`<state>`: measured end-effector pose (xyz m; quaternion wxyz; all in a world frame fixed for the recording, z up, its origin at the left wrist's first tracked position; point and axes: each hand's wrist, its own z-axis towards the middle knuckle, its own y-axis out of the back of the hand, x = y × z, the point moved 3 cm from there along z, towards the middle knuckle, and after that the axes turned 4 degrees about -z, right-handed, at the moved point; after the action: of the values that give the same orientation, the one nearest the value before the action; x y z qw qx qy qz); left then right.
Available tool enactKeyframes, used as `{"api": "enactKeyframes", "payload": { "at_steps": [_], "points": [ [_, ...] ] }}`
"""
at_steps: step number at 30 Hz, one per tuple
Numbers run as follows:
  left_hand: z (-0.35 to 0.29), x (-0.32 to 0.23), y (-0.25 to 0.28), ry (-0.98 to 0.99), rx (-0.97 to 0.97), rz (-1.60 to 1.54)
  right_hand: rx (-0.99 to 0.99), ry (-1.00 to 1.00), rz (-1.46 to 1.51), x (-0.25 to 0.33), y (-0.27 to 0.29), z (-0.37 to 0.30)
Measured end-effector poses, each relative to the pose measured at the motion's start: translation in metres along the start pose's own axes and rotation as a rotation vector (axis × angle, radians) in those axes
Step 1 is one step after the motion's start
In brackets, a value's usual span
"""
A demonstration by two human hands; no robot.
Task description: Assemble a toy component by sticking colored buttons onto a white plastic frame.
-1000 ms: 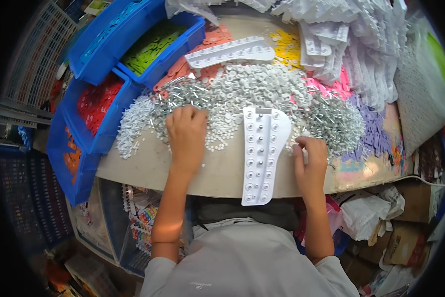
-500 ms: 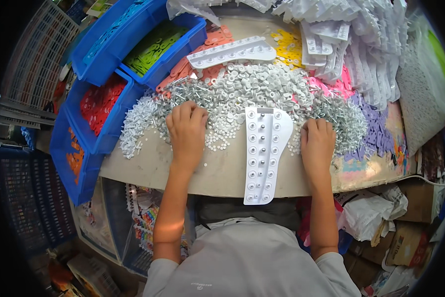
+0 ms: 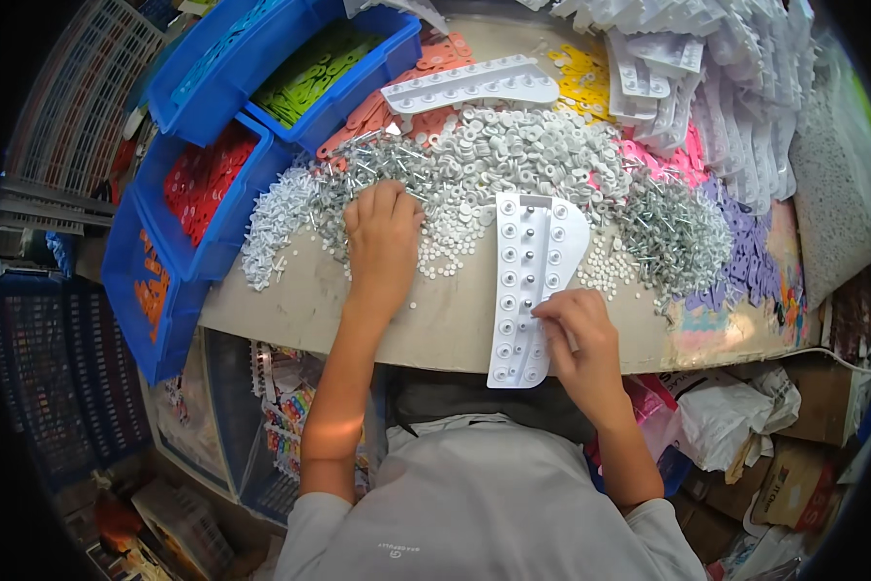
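A long white plastic plate with rows of round sockets (image 3: pixel 530 261) lies on the table, its near end over the table's front edge. My right hand (image 3: pixel 573 329) rests at the plate's lower right side, fingers pinched together on a small part I cannot make out. My left hand (image 3: pixel 383 242) lies palm down on a heap of small white buttons and metal pins (image 3: pixel 455 179), left of the plate. Several sockets in the plate hold small pins.
Blue bins (image 3: pixel 261 68) with green, red and orange pieces stand at the left. A second white plate (image 3: pixel 469 84) lies behind the heap. Stacks of white plates (image 3: pixel 706 77) fill the back right. Purple and pink pieces (image 3: pixel 735 261) lie right. Bags sit below the table's right end (image 3: pixel 726 416).
My right hand has come back from the pin heap at the right to the plate's lower right side. My left hand has stayed on the heap.
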<state>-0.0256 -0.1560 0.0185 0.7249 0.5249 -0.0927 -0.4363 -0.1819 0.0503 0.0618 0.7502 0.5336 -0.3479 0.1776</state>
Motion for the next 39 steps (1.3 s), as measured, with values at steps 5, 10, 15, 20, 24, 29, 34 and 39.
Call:
{"api": "enactKeyframes", "payload": {
  "at_steps": [5, 10, 15, 20, 24, 29, 34, 39],
  "points": [
    [-0.001, -0.007, 0.007, 0.006, 0.038, 0.039, 0.060, -0.120, 0.049, 0.001, -0.010, -0.004],
    [-0.004, -0.012, 0.010, 0.014, 0.049, 0.091, 0.089, -0.073, -0.114, 0.008, -0.010, -0.001],
    [-0.016, -0.003, 0.009, -0.007, 0.059, 0.122, 0.110, 0.196, -0.270, 0.018, -0.005, 0.002],
    [-0.014, 0.000, 0.014, -0.044, 0.070, 0.075, -0.170, -0.028, -0.407, -0.022, 0.028, 0.016],
    [-0.013, 0.005, 0.013, -0.054, 0.105, 0.027, -0.249, -0.063, -0.534, -0.066, 0.039, 0.032],
    [-0.017, 0.003, 0.018, -0.047, 0.138, 0.026, -0.207, -0.115, -0.687, -0.073, 0.030, 0.040],
    [-0.017, 0.004, 0.017, -0.033, 0.144, -0.054, -0.174, -0.114, -0.689, -0.081, 0.029, 0.042],
    [-0.014, 0.006, 0.022, -0.078, 0.105, -0.055, -0.131, -0.110, -0.642, -0.081, 0.029, 0.039]
  ]
}}
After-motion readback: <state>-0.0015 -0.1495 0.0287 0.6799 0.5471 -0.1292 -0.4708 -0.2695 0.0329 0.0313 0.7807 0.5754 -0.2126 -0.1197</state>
